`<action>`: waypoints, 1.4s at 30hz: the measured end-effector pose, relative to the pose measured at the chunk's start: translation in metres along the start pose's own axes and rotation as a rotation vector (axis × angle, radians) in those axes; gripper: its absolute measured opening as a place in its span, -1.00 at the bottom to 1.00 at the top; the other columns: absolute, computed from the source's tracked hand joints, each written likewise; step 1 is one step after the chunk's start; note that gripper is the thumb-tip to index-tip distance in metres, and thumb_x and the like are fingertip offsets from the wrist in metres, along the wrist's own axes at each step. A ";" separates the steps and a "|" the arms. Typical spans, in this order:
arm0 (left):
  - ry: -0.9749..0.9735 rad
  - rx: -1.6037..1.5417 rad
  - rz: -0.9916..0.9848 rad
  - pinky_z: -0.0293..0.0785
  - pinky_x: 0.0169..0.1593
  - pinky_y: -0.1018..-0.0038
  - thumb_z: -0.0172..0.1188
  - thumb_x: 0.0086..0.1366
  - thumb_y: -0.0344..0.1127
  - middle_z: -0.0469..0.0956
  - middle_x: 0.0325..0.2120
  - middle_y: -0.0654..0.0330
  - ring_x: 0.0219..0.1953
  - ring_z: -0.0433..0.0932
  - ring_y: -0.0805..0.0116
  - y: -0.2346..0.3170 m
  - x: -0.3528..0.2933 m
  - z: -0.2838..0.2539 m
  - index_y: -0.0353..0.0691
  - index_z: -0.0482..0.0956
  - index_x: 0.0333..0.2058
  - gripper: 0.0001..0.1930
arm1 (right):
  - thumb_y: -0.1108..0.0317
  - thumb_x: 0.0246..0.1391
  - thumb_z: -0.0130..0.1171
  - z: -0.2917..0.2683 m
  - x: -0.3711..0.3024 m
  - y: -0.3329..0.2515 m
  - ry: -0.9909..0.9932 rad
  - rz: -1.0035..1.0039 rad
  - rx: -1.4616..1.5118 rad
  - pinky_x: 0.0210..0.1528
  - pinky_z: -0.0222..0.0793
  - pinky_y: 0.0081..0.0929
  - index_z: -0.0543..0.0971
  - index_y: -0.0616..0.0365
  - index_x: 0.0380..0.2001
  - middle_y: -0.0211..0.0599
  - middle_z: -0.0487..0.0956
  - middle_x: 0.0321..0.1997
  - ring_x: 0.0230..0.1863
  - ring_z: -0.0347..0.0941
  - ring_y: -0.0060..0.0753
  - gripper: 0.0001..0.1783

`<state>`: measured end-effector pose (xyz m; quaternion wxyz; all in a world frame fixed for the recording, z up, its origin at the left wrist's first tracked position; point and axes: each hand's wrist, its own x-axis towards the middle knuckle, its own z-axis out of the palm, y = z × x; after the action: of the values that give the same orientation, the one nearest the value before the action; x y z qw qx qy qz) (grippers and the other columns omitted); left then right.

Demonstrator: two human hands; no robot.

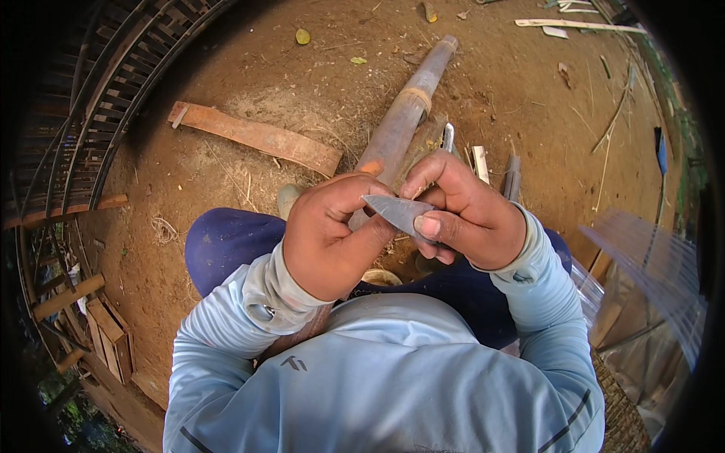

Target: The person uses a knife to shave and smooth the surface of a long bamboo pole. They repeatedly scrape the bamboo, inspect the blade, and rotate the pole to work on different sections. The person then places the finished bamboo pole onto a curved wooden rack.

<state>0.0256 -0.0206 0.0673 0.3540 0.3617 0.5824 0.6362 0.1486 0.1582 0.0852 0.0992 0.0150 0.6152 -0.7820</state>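
Note:
Between the thumb and fingers of my right hand (472,215) is a grey, pointed metal blade (394,212), like a knife blade. Its tip points left, toward my left hand (328,234). The left fingers are curled, with the thumb beside the blade; what they close on, if anything, is hidden. A small orange piece (371,167) shows just past the left knuckles. Under my left forearm runs a brown, rod-like shape (300,332), mostly covered. Beyond both hands lies a long, tapered, grey-brown pole (404,113) with a tan band around it.
A flat brown board (257,138) lies on the dirt ground at left. Slatted wooden or bamboo work (98,113) stands at far left. Clear corrugated plastic sheeting (649,257) is at right. Pale strips (578,26) lie at far right, and a light wood piece (480,163) beyond my right hand.

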 end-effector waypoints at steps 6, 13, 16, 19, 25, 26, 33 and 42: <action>-0.004 -0.063 -0.045 0.27 0.27 0.19 0.21 0.25 -0.47 0.60 -0.47 0.17 -0.35 0.59 0.39 0.000 0.001 0.004 -0.27 0.59 -0.39 -0.96 | 0.25 0.39 -0.06 -0.006 -0.001 0.000 0.013 -0.046 -0.017 -0.53 0.21 -0.76 0.29 0.20 0.04 -0.39 0.46 -0.45 -0.56 0.28 -0.75 -0.71; 0.007 0.130 0.032 0.27 0.28 0.16 0.29 0.27 -0.36 0.58 -0.51 0.22 -0.39 0.54 0.49 0.004 0.006 -0.006 -0.27 0.61 -0.42 -0.87 | 0.20 0.38 -0.04 -0.023 0.001 -0.006 0.267 -0.196 0.016 -0.62 0.20 -0.76 0.32 0.18 0.06 -0.39 0.48 -0.51 -0.66 0.28 -0.74 -0.67; 0.012 0.395 0.037 0.40 0.03 0.34 0.27 0.26 -0.36 0.57 -0.51 0.18 -0.42 0.54 0.42 0.015 0.013 -0.021 -0.32 0.61 -0.43 -0.86 | 0.21 0.36 0.00 -0.031 -0.001 -0.006 0.379 -0.178 -0.022 -0.64 0.20 -0.76 0.32 0.20 0.08 -0.37 0.50 -0.49 -0.66 0.31 -0.72 -0.64; -0.017 0.594 0.012 0.40 -0.18 0.48 0.24 0.25 -0.41 0.56 -0.50 0.15 -0.40 0.51 0.41 0.019 0.019 -0.036 -0.38 0.60 -0.42 -0.87 | 0.23 0.35 0.04 -0.039 -0.004 0.001 0.441 -0.201 -0.009 -0.63 0.20 -0.77 0.33 0.22 0.07 -0.37 0.50 -0.46 -0.64 0.32 -0.71 -0.63; -0.208 0.830 -0.144 0.44 -0.26 0.31 0.16 0.25 -0.40 0.55 -0.48 -0.02 -0.40 0.55 0.06 -0.009 0.018 -0.042 -0.37 0.58 -0.38 -0.87 | 0.24 0.32 0.00 -0.042 -0.012 -0.007 0.551 -0.181 -0.130 -0.58 0.16 -0.79 0.29 0.28 0.12 -0.38 0.45 -0.49 -0.65 0.26 -0.72 -0.57; -0.239 0.882 -0.179 0.45 -0.26 0.28 0.15 0.26 -0.39 0.54 -0.47 -0.05 -0.40 0.55 0.00 -0.016 0.020 -0.040 -0.37 0.57 -0.37 -0.86 | 0.24 0.32 0.00 -0.043 -0.015 -0.009 0.561 -0.179 -0.150 -0.58 0.16 -0.79 0.29 0.29 0.14 -0.38 0.45 -0.49 -0.64 0.25 -0.73 -0.56; -0.226 1.015 -0.197 0.41 -0.26 0.17 0.09 0.31 -0.33 0.47 -0.48 -0.12 -0.37 0.49 -0.17 -0.048 0.042 -0.037 -0.35 0.51 -0.39 -0.82 | 0.17 0.25 0.06 -0.047 -0.027 -0.011 0.706 -0.073 -0.322 -0.57 0.11 -0.78 0.23 0.37 0.22 -0.43 0.42 -0.52 -0.65 0.21 -0.75 -0.38; -0.285 1.020 -0.175 0.43 -0.25 0.20 0.12 0.24 -0.39 0.48 -0.44 -0.07 -0.36 0.50 -0.11 -0.054 0.062 -0.033 -0.37 0.52 -0.40 -0.86 | 0.06 0.19 0.10 -0.074 -0.056 -0.004 0.580 -0.043 -0.493 -0.59 0.08 -0.79 0.13 0.49 0.29 -0.53 0.35 -0.65 -0.72 0.17 -0.78 -0.17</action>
<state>-0.0318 0.0215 0.0144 0.2604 0.5206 0.7918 0.1851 0.1950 0.2385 0.0795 -0.0951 0.1985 0.7876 -0.5756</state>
